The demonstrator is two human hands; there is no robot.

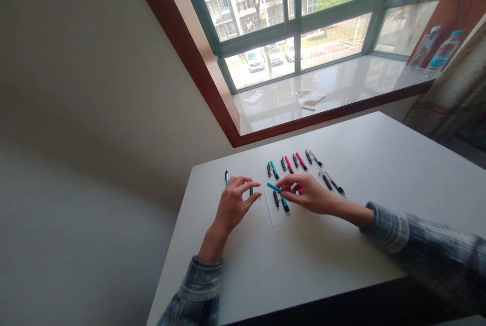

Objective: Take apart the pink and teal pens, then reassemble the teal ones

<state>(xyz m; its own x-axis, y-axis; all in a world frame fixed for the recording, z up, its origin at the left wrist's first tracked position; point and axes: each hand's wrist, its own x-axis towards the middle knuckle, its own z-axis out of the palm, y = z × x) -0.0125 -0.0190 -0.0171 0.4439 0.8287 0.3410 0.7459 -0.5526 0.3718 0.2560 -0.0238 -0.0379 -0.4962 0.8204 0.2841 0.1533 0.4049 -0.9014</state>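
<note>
My right hand (306, 193) pinches a teal pen barrel (274, 188) just above the white table. Across from it, my left hand (236, 202) is open, its thumb and forefinger apart. A small black pen part (251, 191) shows in the gap between them; it seems to lie on the table behind. A thin white refill (269, 209) lies between my hands. Close by are a black pen part (276, 199) and a teal barrel (285, 205). Pink pen parts under my right hand are partly hidden.
Behind my hands lie more pen parts: a teal barrel (274, 169), a pink barrel (301, 161) and a clear barrel (316, 158). A teal pen (227, 177) rests near the left edge of the white table (326, 260). Bottles (444, 52) stand on the windowsill (349, 83).
</note>
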